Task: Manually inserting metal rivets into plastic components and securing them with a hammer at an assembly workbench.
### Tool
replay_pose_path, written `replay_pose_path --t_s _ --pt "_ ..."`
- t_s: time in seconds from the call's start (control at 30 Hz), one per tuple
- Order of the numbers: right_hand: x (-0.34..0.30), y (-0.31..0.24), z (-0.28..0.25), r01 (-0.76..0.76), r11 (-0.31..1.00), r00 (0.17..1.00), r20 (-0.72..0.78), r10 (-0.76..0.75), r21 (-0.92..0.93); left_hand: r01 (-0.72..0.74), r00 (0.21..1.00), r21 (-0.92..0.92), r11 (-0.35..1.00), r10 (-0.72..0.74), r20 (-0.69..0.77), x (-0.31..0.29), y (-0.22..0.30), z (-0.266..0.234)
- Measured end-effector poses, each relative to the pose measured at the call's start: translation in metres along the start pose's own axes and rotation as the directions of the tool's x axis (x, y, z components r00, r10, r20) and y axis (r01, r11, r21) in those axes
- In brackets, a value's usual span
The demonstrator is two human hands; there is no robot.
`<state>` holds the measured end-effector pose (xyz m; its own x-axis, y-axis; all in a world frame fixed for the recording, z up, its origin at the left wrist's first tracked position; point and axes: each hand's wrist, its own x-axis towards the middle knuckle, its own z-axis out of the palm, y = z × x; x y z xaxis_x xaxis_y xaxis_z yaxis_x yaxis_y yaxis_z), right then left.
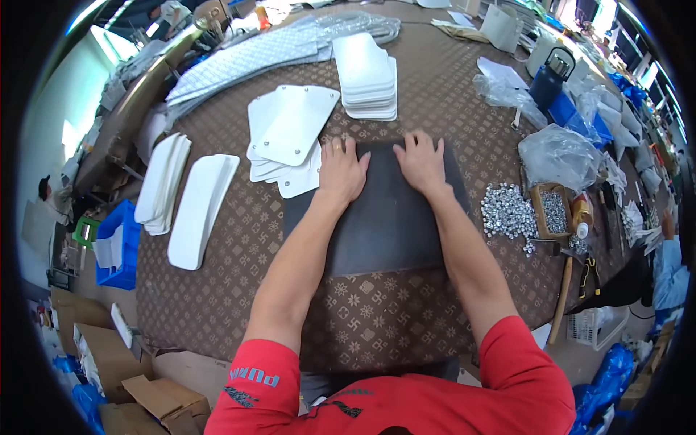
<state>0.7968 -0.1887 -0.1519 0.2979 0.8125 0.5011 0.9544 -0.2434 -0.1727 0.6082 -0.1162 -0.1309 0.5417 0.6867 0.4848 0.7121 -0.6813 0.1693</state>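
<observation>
My left hand (344,172) and my right hand (423,164) are at the far edge of a dark, flat rectangular mat (384,232) on the table in front of me. The fingers of both hands are bent over that edge, with the thumbs on top; the fingertips are partly hidden. Close to my left hand lies a loose pile of white panels (293,127) with round metal fasteners at their corners. Beyond the mat sits a neat stack of plain white panels (367,80). Right of the mat is a heap of small shiny metal parts (510,209).
Two stacks of narrow white strips (203,210) lie at left. Quilted pale material (254,61) stretches along the far left. At right are a wooden box (551,210) of metal parts, a hammer (560,301), yellow-black pliers (589,278), clear plastic bags (558,156) and a dark bottle (551,80).
</observation>
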Motion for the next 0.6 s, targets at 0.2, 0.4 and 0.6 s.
replay_pose_path --t_s 0.2,0.4,0.6 --pt "-0.082 -0.047 -0.041 0.041 0.997 0.999 0.012 -0.042 0.066 0.005 0.996 0.081 0.997 -0.012 0.086 -0.090 0.010 -0.055" --pt "-0.140 -0.068 -0.075 0.033 0.994 0.999 0.036 -0.038 0.108 -0.027 0.997 0.129 0.991 0.018 0.069 -0.151 0.020 -0.097" --pt "-0.148 -0.072 -0.062 0.088 0.988 0.996 -0.002 -0.088 0.127 0.251 0.894 -0.306 0.918 -0.341 -0.290 -0.153 -0.079 -0.109"
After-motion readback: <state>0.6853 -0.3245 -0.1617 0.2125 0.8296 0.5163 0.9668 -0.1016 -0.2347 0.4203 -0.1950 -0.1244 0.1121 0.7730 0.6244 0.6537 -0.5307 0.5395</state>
